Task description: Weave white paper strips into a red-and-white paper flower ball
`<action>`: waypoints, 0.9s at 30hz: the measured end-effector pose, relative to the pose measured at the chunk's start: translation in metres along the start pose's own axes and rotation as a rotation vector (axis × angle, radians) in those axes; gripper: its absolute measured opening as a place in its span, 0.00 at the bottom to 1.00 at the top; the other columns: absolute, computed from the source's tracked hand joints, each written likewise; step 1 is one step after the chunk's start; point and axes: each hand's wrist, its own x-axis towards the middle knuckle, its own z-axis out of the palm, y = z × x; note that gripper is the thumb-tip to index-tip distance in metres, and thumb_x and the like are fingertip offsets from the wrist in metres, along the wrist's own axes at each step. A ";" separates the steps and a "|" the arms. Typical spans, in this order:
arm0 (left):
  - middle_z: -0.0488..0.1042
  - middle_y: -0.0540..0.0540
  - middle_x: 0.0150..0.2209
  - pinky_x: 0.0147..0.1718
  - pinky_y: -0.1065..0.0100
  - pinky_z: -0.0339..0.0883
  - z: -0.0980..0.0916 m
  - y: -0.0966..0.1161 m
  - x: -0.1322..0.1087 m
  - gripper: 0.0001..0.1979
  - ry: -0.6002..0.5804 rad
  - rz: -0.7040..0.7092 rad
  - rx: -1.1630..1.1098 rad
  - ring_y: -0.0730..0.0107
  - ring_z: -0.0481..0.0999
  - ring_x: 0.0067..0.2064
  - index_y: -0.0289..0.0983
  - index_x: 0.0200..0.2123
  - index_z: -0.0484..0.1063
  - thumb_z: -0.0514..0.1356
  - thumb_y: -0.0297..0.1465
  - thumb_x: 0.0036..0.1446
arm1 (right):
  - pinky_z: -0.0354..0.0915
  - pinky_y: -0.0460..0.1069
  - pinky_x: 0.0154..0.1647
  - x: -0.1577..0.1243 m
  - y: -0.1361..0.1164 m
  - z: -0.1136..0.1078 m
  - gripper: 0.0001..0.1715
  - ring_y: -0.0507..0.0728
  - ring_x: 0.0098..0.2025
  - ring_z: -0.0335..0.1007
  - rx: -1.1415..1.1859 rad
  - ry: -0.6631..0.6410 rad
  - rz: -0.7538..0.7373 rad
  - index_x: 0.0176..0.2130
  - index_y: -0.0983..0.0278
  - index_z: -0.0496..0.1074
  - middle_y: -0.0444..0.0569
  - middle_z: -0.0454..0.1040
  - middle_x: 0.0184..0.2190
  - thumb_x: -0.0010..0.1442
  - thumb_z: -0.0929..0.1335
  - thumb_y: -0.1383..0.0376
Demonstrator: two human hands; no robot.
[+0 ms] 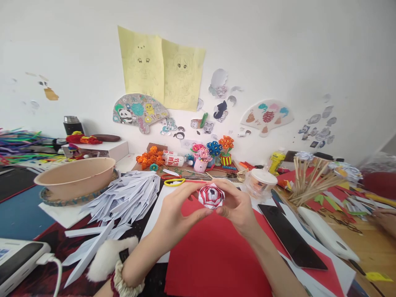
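Observation:
A small red-and-white folded paper flower (211, 196) is held up in the middle of the view, its round centre turned toward me. My left hand (182, 206) grips it from the left, thumb below and fingers above. From the other side my right hand (236, 204) pinches it the same way. Both sets of fingertips touch its rim. Beneath the hands lies red paper (216, 255) over white sheets. A pile of folded white paper strips (130, 194) is left of my left hand.
A beige basin (77, 175) stands at the left. Yellow-handled scissors (175, 182) lie behind my hands. To the right are a black phone (292, 235), a white power bank (328, 233) and wooden sticks (309, 177). Another person's hand (385, 216) shows at the right edge.

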 end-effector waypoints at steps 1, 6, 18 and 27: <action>0.77 0.44 0.51 0.45 0.67 0.72 0.000 0.000 -0.001 0.22 0.002 0.014 0.014 0.66 0.77 0.47 0.43 0.55 0.69 0.68 0.31 0.58 | 0.70 0.57 0.57 0.000 0.000 0.000 0.28 0.64 0.57 0.71 -0.001 0.006 -0.003 0.52 0.53 0.78 0.53 0.75 0.52 0.52 0.78 0.54; 0.77 0.42 0.51 0.46 0.64 0.74 0.001 0.004 -0.003 0.22 0.011 0.057 0.074 0.63 0.77 0.48 0.43 0.57 0.68 0.65 0.29 0.60 | 0.73 0.58 0.53 0.000 -0.003 0.004 0.27 0.65 0.54 0.73 -0.001 0.062 -0.006 0.49 0.54 0.80 0.54 0.77 0.49 0.50 0.79 0.54; 0.75 0.41 0.51 0.46 0.65 0.73 0.006 0.006 -0.005 0.22 0.050 0.080 0.165 0.64 0.76 0.48 0.40 0.56 0.66 0.63 0.24 0.59 | 0.71 0.58 0.56 0.000 -0.004 0.007 0.22 0.64 0.56 0.72 0.074 0.036 0.014 0.49 0.53 0.80 0.53 0.77 0.51 0.54 0.78 0.58; 0.75 0.46 0.45 0.40 0.67 0.72 0.010 -0.002 -0.007 0.22 0.132 -0.041 0.215 0.68 0.75 0.42 0.41 0.52 0.63 0.65 0.24 0.57 | 0.73 0.57 0.54 -0.001 -0.001 0.015 0.41 0.63 0.53 0.76 0.131 -0.012 0.199 0.62 0.55 0.68 0.56 0.68 0.64 0.52 0.79 0.55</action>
